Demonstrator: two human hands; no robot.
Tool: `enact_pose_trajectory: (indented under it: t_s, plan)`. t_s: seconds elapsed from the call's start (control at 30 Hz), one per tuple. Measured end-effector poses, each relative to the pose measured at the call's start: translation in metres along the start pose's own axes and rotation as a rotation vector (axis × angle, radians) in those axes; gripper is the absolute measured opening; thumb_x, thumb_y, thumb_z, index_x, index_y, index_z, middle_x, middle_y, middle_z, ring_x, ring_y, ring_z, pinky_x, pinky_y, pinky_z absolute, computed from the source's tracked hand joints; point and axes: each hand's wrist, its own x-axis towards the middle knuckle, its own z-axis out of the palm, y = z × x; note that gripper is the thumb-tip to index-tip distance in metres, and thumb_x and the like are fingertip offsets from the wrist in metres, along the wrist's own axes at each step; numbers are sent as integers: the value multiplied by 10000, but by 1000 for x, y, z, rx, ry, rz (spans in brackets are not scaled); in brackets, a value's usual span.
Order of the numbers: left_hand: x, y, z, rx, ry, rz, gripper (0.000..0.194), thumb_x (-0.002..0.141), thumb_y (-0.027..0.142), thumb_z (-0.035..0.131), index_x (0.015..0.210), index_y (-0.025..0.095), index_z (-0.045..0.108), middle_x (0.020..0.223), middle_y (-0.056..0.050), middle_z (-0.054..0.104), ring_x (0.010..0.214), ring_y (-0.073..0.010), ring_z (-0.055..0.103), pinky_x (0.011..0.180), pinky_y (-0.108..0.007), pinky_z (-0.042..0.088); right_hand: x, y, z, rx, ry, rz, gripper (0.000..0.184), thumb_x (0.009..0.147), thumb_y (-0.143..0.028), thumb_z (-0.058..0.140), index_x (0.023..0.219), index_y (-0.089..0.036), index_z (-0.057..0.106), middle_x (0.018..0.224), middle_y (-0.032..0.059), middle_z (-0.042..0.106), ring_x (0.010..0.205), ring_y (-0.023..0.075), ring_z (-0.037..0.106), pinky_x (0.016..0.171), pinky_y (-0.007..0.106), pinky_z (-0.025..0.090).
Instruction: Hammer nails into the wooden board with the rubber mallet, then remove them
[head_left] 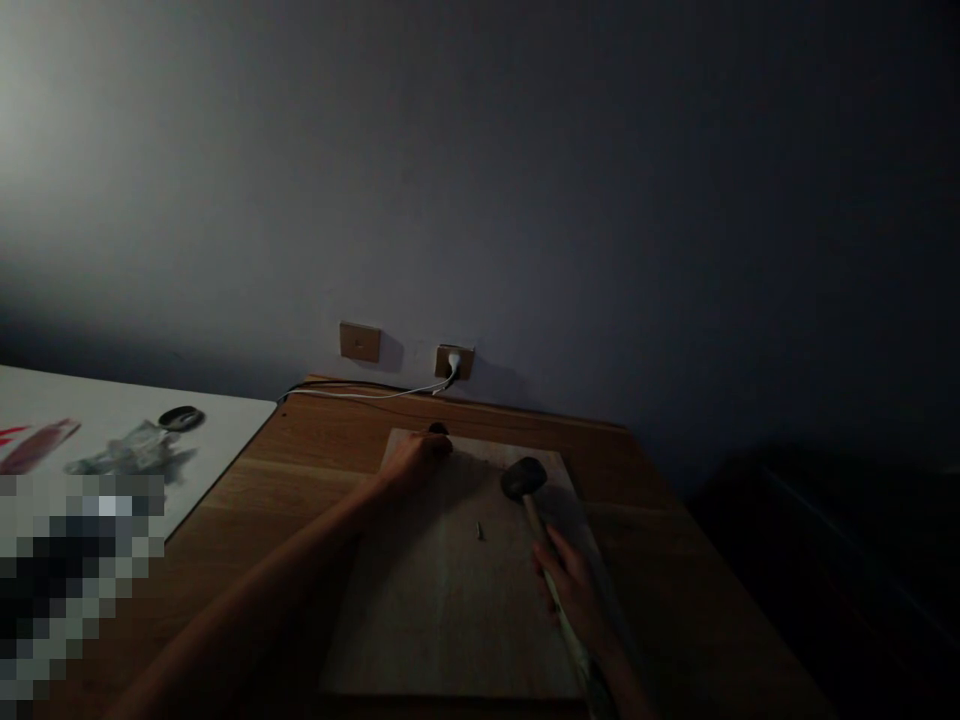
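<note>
My right hand (pixel 571 585) is wrapped around the pale handle of a rubber mallet (pixel 523 479), whose dark head is over the right part of a light wooden board (pixel 420 620). At the far left edge of this board is my left hand (pixel 427 449), its fingers drawn together. A small dark rounded object (pixel 438 429) shows just behind those fingers; whether they grip it cannot be made out in the dim light. Near the board's middle lies a small, slim metal piece (pixel 480 531), apart from both hands.
The board rests on a brown wooden table (pixel 300 480). Cables (pixel 360 394) run along its back edge to a plug (pixel 454 362) in the wall socket. On the left, a white table (pixel 232 420) holds a roll of tape (pixel 181 418) and a crumpled clear plastic bag (pixel 135 452).
</note>
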Motion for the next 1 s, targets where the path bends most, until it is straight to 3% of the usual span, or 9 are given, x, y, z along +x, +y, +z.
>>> enact_pose_trajectory:
  t_s: [0.3, 0.6, 0.7, 0.87, 1.0]
  plan:
    - [-1, -10, -2, -4, -18, 48, 194, 824, 137, 568, 936, 208, 709, 906, -19, 742, 810, -149, 679, 756, -210, 491, 1, 0, 1, 0, 17, 12, 657, 720, -641, 678, 1186, -188, 575, 651, -73, 496, 385, 63, 395, 314, 177, 291]
    - [-1, -7, 0, 4, -23, 132, 155, 864, 152, 567, 899, 203, 709, 958, -57, 706, 938, -187, 650, 847, -256, 490, -2, -11, 3, -61, -21, -16, 615, 730, -670, 647, 1109, -190, 576, 647, -74, 482, 386, 65, 394, 306, 180, 303]
    - [-1, -10, 1, -16, -15, 124, 184, 863, 151, 556, 950, 201, 710, 950, -53, 715, 917, -185, 664, 830, -255, 497, 2, -22, 13, -83, -54, -90, 522, 794, -643, 616, 1054, -191, 585, 668, -68, 486, 397, 59, 404, 318, 173, 306]
    - [-2, -13, 2, -144, -32, 36, 480, 794, 115, 560, 1260, 221, 600, 903, -13, 744, 822, -167, 696, 757, -245, 510, 19, -45, 43, -88, -178, -220, 452, 865, -612, 564, 1034, -193, 584, 669, -74, 475, 389, 56, 392, 314, 172, 316]
    - [-3, -16, 5, -224, -35, 59, 572, 782, 103, 562, 1341, 217, 526, 889, -9, 752, 791, -162, 699, 722, -239, 509, 29, -57, 65, -139, -243, -289, 386, 902, -580, 518, 969, -203, 564, 657, -77, 468, 383, 59, 397, 300, 166, 315]
